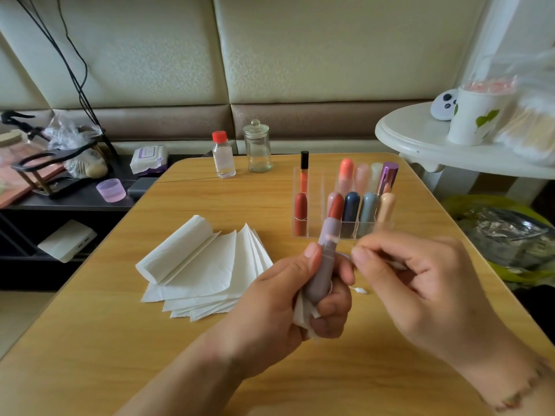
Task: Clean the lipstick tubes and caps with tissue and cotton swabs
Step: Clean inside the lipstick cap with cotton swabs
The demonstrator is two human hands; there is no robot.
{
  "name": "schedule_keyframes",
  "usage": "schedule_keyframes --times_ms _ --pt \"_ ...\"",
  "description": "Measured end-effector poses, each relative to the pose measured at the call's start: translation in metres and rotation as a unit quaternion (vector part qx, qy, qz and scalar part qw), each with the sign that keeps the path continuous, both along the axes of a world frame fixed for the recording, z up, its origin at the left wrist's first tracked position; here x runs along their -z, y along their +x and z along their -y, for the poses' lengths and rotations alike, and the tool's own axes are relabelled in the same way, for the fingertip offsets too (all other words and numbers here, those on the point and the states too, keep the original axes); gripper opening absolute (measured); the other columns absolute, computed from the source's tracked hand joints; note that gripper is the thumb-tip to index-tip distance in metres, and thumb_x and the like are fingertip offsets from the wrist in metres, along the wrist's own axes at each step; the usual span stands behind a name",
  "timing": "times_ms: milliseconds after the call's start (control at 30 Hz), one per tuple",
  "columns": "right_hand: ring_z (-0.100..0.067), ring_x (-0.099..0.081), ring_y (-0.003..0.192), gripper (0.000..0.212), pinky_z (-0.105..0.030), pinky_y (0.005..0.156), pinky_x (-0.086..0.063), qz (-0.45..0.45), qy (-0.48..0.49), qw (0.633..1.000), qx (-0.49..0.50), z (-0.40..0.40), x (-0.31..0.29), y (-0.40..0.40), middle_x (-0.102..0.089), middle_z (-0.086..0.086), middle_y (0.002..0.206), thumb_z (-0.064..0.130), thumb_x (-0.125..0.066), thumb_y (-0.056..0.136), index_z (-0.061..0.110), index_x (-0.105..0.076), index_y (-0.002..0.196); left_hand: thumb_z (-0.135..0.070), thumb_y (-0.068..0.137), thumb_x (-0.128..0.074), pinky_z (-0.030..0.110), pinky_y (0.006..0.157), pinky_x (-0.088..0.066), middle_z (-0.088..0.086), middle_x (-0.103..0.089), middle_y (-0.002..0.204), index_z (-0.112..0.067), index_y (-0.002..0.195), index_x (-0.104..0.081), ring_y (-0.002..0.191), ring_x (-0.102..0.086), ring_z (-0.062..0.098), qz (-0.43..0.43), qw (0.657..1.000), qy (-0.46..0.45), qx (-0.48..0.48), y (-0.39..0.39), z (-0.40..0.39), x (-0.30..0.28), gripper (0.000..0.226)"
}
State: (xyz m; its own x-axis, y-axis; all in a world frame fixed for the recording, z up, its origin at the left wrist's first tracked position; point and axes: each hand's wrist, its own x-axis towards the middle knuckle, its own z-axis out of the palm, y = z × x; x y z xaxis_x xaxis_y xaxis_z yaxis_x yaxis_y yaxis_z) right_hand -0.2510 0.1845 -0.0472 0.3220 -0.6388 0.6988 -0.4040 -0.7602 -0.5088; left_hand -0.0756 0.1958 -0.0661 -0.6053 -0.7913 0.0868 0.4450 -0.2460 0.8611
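My left hand [288,298] grips an open lilac lipstick tube [322,259] upright, its red stick exposed at the top, together with a crumpled tissue [301,313] in the palm. My right hand [420,283] pinches a cotton swab [396,264] whose tip points at the tube's collar; the swab is blurred. A second swab tip [360,290] shows below, between the hands. A fan of white tissues [207,265] lies on the table to the left. A clear acrylic organizer [312,205] behind the hands holds several capped lipsticks.
A wooden table [150,340] carries a red-capped bottle [223,154] and a glass jar [257,147] at the back. A white round side table [420,139] at right bears a cup of swabs [477,115]. A dark shelf with clutter stands at left.
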Motion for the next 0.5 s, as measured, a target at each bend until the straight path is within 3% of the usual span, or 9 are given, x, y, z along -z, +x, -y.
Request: schedule_keyframes --times_ms 167,333,500 --pt "-0.001 -0.041 0.045 0.027 -0.010 0.048 -0.025 0.006 0.011 1.000 0.019 0.0012 0.0012 -0.0012 -0.038 0.024 0.054 0.026 -0.052 0.098 0.020 -0.064 0.074 -0.042 0.097 -0.037 0.028 0.058 -0.026 0.003 -0.040 0.065 -0.011 0.089 -0.060 0.056 -0.032 0.014 -0.015 1.000 0.010 0.011 0.0008 0.0008 0.0008 0.039" --pt "0.000 -0.041 0.046 0.026 -0.013 0.048 -0.026 -0.017 0.004 1.000 0.006 0.0014 0.0008 -0.0020 -0.038 0.023 0.054 0.026 -0.054 0.098 0.025 -0.065 0.074 -0.043 0.096 -0.037 0.027 0.058 -0.028 0.001 -0.041 0.065 -0.013 0.088 -0.060 0.056 -0.032 0.014 -0.029 0.999 0.031 0.024 0.0009 0.0020 0.0014 0.039" --pt "-0.002 -0.038 0.044 0.024 -0.012 0.048 -0.025 -0.014 0.027 0.999 -0.032 0.0012 0.0018 -0.0038 -0.037 0.018 0.052 0.026 -0.055 0.095 0.024 -0.065 0.074 -0.039 0.098 -0.036 0.028 0.060 -0.031 0.003 -0.041 0.067 -0.011 0.098 -0.056 0.057 -0.036 0.014 -0.049 0.996 0.052 0.044 0.0036 0.0015 0.0011 0.035"
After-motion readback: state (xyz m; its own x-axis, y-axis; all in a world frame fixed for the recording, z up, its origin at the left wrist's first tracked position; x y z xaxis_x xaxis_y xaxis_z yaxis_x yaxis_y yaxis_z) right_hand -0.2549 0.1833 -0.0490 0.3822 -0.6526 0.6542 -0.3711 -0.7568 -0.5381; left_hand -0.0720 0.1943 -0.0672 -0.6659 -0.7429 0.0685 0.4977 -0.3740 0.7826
